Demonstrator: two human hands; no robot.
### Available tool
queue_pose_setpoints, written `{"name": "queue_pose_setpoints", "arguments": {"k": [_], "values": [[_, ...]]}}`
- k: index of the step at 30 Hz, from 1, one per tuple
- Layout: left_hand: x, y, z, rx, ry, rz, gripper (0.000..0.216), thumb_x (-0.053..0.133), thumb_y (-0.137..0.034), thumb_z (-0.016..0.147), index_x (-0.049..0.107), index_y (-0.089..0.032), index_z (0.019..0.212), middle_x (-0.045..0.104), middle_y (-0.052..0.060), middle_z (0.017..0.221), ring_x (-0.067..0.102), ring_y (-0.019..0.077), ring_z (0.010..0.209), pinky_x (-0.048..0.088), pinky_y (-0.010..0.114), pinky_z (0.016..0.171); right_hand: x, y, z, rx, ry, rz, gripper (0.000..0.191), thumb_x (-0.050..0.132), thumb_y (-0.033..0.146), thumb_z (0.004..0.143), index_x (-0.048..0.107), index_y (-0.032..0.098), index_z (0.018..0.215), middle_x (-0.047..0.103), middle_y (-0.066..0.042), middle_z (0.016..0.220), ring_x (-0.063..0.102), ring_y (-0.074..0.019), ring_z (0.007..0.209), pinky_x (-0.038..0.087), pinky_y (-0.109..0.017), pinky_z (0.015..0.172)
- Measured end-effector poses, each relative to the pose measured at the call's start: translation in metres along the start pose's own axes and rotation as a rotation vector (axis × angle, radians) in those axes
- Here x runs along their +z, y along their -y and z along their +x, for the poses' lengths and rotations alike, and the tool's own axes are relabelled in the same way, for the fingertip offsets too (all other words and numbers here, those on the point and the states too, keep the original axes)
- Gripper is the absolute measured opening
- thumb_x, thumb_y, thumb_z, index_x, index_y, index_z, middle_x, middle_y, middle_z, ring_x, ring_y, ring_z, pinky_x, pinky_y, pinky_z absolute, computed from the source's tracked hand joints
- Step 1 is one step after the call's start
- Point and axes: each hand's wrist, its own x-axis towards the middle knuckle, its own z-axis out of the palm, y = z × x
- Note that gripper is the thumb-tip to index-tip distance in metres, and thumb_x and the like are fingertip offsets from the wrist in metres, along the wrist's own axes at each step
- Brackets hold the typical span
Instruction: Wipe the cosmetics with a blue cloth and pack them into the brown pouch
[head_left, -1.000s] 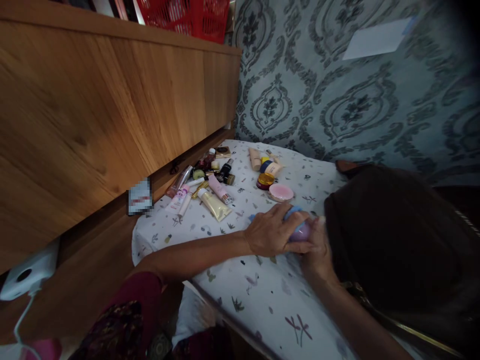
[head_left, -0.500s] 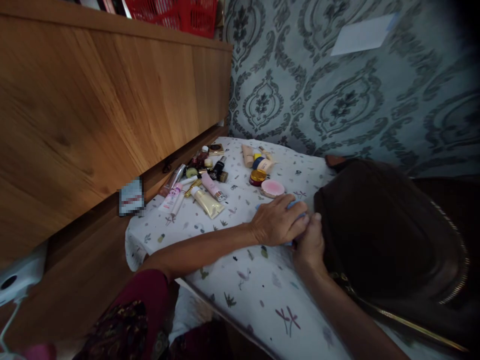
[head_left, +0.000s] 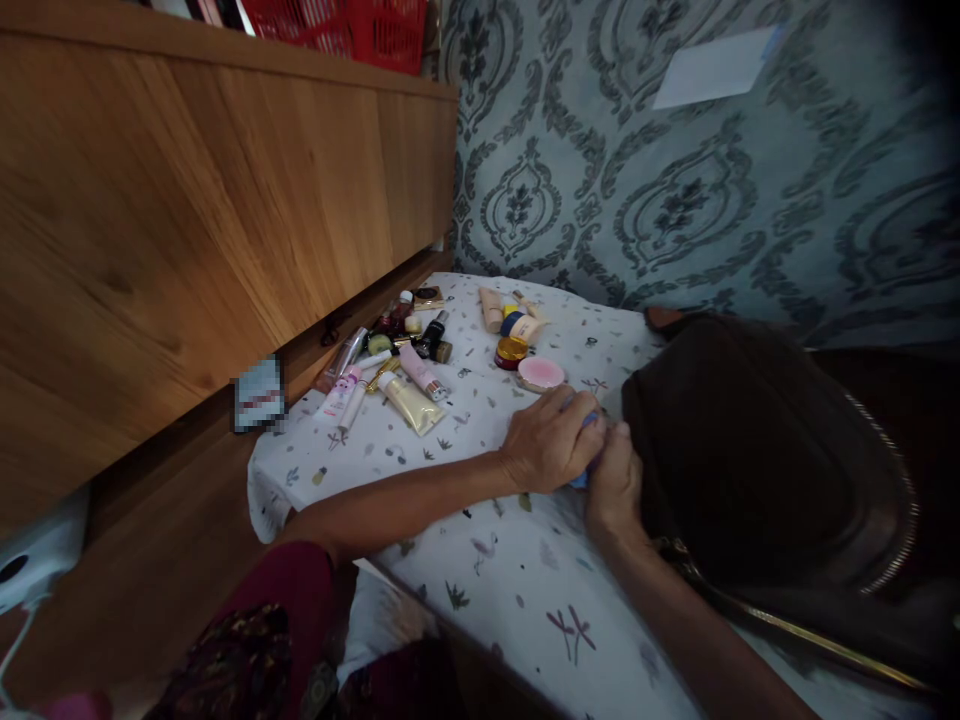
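Observation:
Both my hands are closed around a small blue object [head_left: 580, 481], mostly hidden by the fingers, so its kind cannot be made out. My left hand [head_left: 551, 442] wraps over it from the left. Pressed against it from the right is my right hand [head_left: 616, 485], close beside a dark leather bag [head_left: 720, 430]. Just beyond the left hand lies a round pink compact [head_left: 541, 375]. Behind that stand a jar with a gold lid [head_left: 511, 352], a blue and cream jar [head_left: 520, 327] and a beige tube [head_left: 491, 310].
On the patterned white cloth [head_left: 525, 570], several cosmetics lie to the left, among them a gold tube [head_left: 412, 404] and a pink tube [head_left: 422, 372]. A wooden cabinet [head_left: 247, 190] borders the left side, with a red basket [head_left: 386, 35] on top. Wallpapered wall [head_left: 555, 180] rises behind.
Both hands keep their grip on the blue object, with a slight shift of the fingers; less blue shows above the left hand. The view has moved slightly.

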Motion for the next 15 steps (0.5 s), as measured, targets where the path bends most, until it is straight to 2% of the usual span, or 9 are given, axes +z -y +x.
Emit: {"name": "queue_pose_setpoints", "arguments": {"k": [4, 8, 15], "values": [[-0.001, 0.003, 0.001, 0.08, 0.005, 0.072, 0.021, 0.04, -0.031, 0.101, 0.056, -0.017, 0.102, 0.062, 0.011, 0.104, 0.06, 0.0251, 0.104, 0.053, 0.038, 0.089, 0.004, 0.005, 0.001, 0.076, -0.012, 0.093, 0.046, 0.039, 0.063, 0.087, 0.054, 0.024, 0.067, 0.065, -0.008, 0.066, 0.064, -0.0271, 0.069, 0.051, -0.041, 0.061], [-0.002, 0.006, 0.001, 0.166, 0.024, 0.13, 0.026, 0.041, -0.034, 0.101, 0.058, -0.015, 0.105, 0.062, 0.014, 0.107, 0.061, 0.0275, 0.107, 0.055, 0.038, 0.085, 0.002, 0.008, 0.001, 0.238, 0.034, 0.121, 0.044, 0.039, 0.061, 0.087, 0.051, 0.025, 0.065, 0.055, -0.003, 0.051, 0.056, -0.0219, 0.049, 0.037, -0.032, 0.036], [-0.003, 0.013, -0.002, 0.223, 0.022, 0.124, 0.032, 0.037, -0.037, 0.102, 0.06, -0.015, 0.104, 0.063, 0.016, 0.107, 0.062, 0.0288, 0.108, 0.055, 0.039, 0.084, 0.001, 0.023, -0.005, 0.316, 0.133, 0.198, 0.037, 0.049, 0.057, 0.084, 0.047, 0.025, 0.065, 0.039, 0.004, 0.044, 0.037, -0.0124, 0.036, 0.024, -0.025, 0.03]]}}
